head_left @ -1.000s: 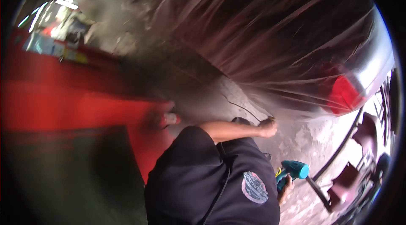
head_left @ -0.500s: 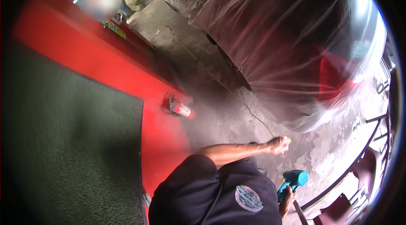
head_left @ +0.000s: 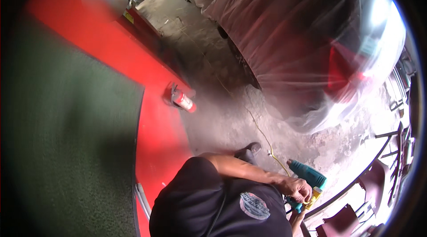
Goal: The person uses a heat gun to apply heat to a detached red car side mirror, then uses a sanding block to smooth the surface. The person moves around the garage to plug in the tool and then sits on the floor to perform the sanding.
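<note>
My left hand [head_left: 297, 189] reaches across my body, its fingers closed round a yellow cord end [head_left: 315, 195], apparently a connector. A yellow cord [head_left: 279, 161] runs from the floor up towards this hand. Just beyond is a teal heat gun [head_left: 308, 174], its nozzle pointing up and to the left. Below it, my right hand [head_left: 300, 214] grips the heat gun low on its handle, mostly hidden behind the left hand and the yellow piece. Whether the yellow piece is joined to the heat gun's own lead cannot be made out.
Plastic sheeting [head_left: 293, 36] drapes a large car-like shape at upper right. A fire extinguisher [head_left: 183, 101] hangs on the red and green wall [head_left: 162, 134] at left. Dark red panels [head_left: 341, 223] and a metal rack [head_left: 383, 153] stand at lower right. The cord crosses the concrete floor [head_left: 213, 123].
My left hand has moved down with the yellow cord end, right up to the heat gun. The heat gun has turned so its nozzle and side show. The view has shifted slightly.
</note>
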`<state>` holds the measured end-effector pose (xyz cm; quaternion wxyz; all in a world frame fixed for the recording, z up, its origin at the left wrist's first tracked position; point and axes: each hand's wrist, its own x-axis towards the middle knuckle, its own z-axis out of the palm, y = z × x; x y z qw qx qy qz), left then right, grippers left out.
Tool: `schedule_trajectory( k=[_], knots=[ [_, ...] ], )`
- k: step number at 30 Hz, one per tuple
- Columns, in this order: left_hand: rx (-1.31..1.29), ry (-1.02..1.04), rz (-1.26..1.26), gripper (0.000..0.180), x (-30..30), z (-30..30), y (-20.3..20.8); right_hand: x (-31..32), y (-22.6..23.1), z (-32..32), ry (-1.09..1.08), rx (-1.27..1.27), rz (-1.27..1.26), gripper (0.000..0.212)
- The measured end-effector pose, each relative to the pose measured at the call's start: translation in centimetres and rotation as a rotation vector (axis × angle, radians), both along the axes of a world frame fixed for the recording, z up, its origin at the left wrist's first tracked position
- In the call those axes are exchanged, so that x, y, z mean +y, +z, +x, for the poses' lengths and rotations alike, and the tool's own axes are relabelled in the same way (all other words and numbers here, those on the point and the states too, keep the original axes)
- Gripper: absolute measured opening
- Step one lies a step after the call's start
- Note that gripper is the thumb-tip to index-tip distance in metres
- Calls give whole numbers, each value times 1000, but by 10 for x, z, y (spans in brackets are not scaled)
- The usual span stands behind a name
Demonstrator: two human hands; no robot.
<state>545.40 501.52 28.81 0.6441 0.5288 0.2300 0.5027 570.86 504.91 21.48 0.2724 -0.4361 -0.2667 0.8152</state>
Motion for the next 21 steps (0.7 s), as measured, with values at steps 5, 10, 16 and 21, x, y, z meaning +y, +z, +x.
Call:
schedule_trajectory(
  k=[5,10,16,21],
  knots=[
    [-16,-53,-75,26,-42,61,-20,14,27,26,65,54,-5,51],
    [5,61,-268,25,-78,90,10,34,-10,105,197,356,-18,62],
    [-155,271,-106,3,-66,128,47,2,-123,206,-30,88,187,57],
    [-375,290,-338,15,-26,121,80,-11,23,115,-134,229,97,59]
  ],
)
